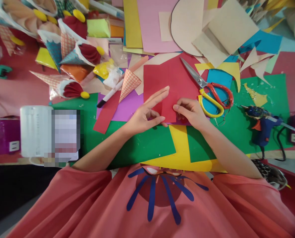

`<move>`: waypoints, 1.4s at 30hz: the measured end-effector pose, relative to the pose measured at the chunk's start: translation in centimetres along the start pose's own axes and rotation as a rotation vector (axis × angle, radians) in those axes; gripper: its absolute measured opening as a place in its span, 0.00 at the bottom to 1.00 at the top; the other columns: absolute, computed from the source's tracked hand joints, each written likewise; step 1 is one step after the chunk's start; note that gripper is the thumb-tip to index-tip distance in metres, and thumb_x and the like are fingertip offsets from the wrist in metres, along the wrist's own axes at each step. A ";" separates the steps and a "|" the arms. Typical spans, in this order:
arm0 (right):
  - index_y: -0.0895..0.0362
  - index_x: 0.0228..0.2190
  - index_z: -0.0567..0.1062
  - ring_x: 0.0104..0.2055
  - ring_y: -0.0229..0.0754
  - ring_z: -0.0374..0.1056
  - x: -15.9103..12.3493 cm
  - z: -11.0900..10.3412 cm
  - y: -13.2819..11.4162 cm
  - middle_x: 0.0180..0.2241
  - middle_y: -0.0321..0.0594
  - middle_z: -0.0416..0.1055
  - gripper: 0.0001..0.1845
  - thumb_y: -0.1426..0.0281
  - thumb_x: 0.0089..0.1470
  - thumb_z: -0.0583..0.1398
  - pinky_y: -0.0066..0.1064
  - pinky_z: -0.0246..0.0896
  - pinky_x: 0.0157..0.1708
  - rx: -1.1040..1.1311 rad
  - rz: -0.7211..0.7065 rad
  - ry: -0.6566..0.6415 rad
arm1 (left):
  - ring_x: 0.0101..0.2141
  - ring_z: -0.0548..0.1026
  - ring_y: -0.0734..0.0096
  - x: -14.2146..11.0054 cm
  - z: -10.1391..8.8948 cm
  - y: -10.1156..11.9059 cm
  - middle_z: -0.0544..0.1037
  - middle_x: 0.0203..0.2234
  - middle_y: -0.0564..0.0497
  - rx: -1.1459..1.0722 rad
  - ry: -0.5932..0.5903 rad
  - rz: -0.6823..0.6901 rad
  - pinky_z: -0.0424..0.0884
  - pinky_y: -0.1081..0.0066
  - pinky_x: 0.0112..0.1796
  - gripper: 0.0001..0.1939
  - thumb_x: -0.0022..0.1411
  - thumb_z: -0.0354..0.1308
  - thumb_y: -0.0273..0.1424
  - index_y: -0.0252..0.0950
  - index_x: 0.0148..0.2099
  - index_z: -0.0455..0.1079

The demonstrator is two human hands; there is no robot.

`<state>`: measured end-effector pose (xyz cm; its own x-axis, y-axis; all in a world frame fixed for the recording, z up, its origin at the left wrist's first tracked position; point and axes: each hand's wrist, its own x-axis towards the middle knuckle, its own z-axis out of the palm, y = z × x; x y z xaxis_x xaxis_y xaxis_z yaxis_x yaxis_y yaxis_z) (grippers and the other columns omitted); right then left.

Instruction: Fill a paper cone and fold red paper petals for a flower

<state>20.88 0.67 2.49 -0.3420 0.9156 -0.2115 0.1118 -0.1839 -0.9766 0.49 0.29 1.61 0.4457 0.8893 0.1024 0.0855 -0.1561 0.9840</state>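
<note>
Red paper strip (169,110), between my two hands over a larger red sheet (153,74), is being positioned, I judge, pinched at its edge by my right hand (197,116). My left hand (140,119) is partly open (its contact I cannot tell); the next move calls for light, even pressure.

Probably 1 phone (66,132), partly blurred
</note>
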 end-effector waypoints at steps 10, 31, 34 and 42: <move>0.56 0.21 0.65 0.20 0.31 0.57 0.0 0.1 0.1 0.18 0.29 0.61 0.22 0.53 0.51 0.64 0.26 0.48 0.20 0.029 0.011 -0.003 | 0.31 0.78 0.77 0.2 0.2 -1.3 0.78 0.35 0.50 0.003 0.207 0.036 0.77 0.78 0.30 0.11 0.61 0.61 0.38 0.37 0.42 0.74; 0.58 0.22 0.71 0.22 0.32 0.58 0.0 0.1 -0.2 0.20 0.32 0.65 0.20 0.54 0.50 0.64 0.26 0.51 0.22 -0.050 -0.008 -0.035 | 0.23 0.71 0.84 0.0 0.3 -1.4 0.73 0.28 0.54 0.023 0.204 0.089 0.69 0.80 0.25 0.10 0.61 0.60 0.37 0.36 0.37 0.69; 0.57 0.22 0.70 0.21 0.31 0.59 0.0 0.2 0.0 0.20 0.32 0.66 0.21 0.52 0.49 0.65 0.26 0.52 0.20 -0.020 -0.011 0.011 | 0.26 0.74 0.80 0.0 0.2 -1.4 0.76 0.30 0.52 0.131 0.219 0.074 0.72 0.77 0.30 0.11 0.63 0.58 0.39 0.36 0.37 0.70; 0.57 0.21 0.70 0.19 0.29 0.53 -0.3 0.4 0.0 0.18 0.29 0.62 0.21 0.54 0.46 0.67 0.25 0.45 0.19 -0.021 -0.085 0.025 | 0.32 0.79 0.74 -0.2 0.1 -1.2 0.81 0.33 0.49 0.249 0.118 0.092 0.75 0.74 0.35 0.12 0.61 0.60 0.40 0.36 0.40 0.73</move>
<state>20.58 0.24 2.52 -0.3274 0.9364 -0.1263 0.1030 -0.0976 -0.9899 0.39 0.23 0.41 0.3566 0.9079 0.2203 0.2721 -0.3265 0.9052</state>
